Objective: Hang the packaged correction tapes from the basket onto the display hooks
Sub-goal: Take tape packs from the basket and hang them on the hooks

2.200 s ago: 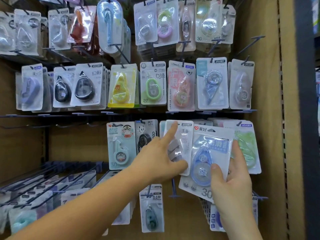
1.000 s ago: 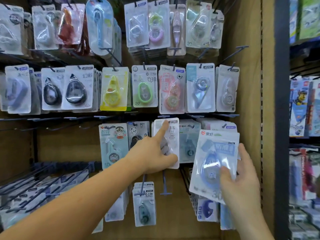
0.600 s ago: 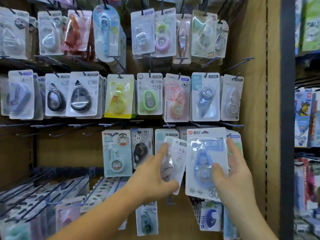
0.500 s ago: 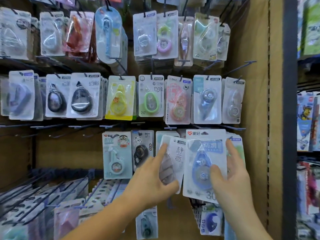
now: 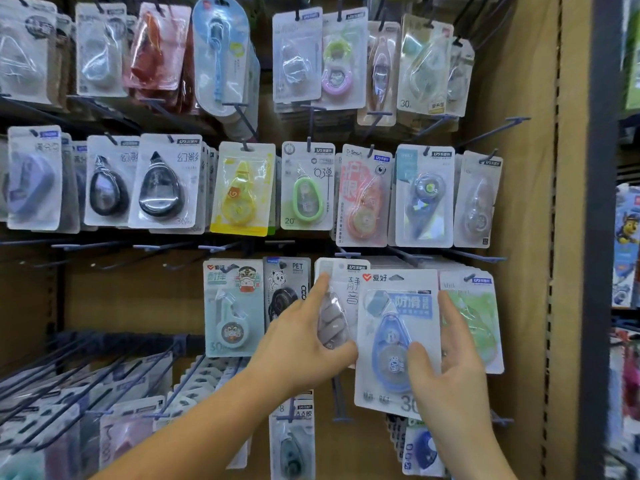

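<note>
so the right hand [image 5: 453,386] has the blue correction tape pack [image 5: 391,306] pinched; thumb flat on the front of the blister, the other fingers round the right edge and behind the card; the pack is held upright against the third row of the display, overlapping the cards behind it, and honestly I can't tell if its top slot is on a hook or not

left hand [image 5: 304,351] is right beside it, gripping the grey tape pack [image 5: 341,306]; index finger straight up along the left edge, thumb pressed on the lower front; the blue pack covers that card's right side

going outward; a green pack [image 5: 478,317] hangs just right of the blue one, a black PET pack [image 5: 285,285] and a teal pack [image 5: 232,306] hang to the left; the rows above are full of hanging packs; bare hooks [image 5: 86,375] stick out lower left; the backing is a brown panel [image 5: 519,237]
</note>
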Demonstrator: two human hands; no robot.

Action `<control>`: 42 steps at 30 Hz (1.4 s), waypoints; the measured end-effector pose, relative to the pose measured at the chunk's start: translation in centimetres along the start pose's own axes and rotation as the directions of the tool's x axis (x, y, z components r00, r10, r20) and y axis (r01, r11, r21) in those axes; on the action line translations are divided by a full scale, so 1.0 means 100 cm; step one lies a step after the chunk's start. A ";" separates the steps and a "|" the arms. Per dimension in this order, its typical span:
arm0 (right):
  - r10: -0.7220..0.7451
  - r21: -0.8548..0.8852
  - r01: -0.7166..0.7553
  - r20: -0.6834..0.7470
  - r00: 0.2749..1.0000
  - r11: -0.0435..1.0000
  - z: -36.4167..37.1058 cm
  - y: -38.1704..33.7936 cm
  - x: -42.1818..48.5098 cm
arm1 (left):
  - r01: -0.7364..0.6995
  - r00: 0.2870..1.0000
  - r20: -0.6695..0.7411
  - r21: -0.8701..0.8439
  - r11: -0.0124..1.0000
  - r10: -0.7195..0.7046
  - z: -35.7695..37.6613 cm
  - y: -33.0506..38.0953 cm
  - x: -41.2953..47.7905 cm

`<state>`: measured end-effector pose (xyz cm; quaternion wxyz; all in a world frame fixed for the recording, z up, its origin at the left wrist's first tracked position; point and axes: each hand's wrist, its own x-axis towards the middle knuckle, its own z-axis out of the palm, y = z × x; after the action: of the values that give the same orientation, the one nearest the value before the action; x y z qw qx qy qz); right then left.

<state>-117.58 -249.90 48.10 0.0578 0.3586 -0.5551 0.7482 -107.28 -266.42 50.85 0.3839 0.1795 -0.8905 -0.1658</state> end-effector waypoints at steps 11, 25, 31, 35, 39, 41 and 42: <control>0.014 0.009 -0.015 0.033 0.999 1.000 -0.001 0.005 0.000 | 0.006 0.989 0.148 0.071 0.997 -0.016 -0.012 0.005 0.004; 0.001 -0.011 -0.001 0.041 0.999 1.000 -0.006 0.010 0.007 | -0.050 0.997 0.069 0.187 0.981 0.038 0.003 -0.001 0.016; 0.008 -0.004 -0.008 0.038 0.999 1.000 -0.001 0.015 0.005 | -0.001 0.999 0.038 0.209 0.978 -0.007 0.030 -0.025 0.032; 0.026 0.005 -0.026 0.054 0.998 1.000 0.002 0.014 0.006 | 0.014 0.992 0.116 0.220 0.975 -0.041 0.034 -0.024 0.043; 0.018 -0.017 -0.017 0.064 0.998 1.000 0.006 0.015 0.005 | 0.040 0.997 0.058 0.123 0.992 -0.047 0.026 -0.027 0.032; 0.015 -0.022 -0.013 0.082 0.997 1.000 0.011 0.015 0.004 | 0.037 0.999 -0.013 -0.031 0.999 -0.038 0.016 -0.026 0.016; 0.014 -0.019 -0.012 0.094 0.996 1.000 0.015 0.015 0.003 | 0.044 0.998 -0.041 -0.161 0.986 -0.052 0.011 -0.024 0.005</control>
<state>-117.82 -251.91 47.25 0.0302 0.3892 -0.5665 0.7258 -107.98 -268.58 49.41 0.4129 0.1732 -0.8609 -0.2418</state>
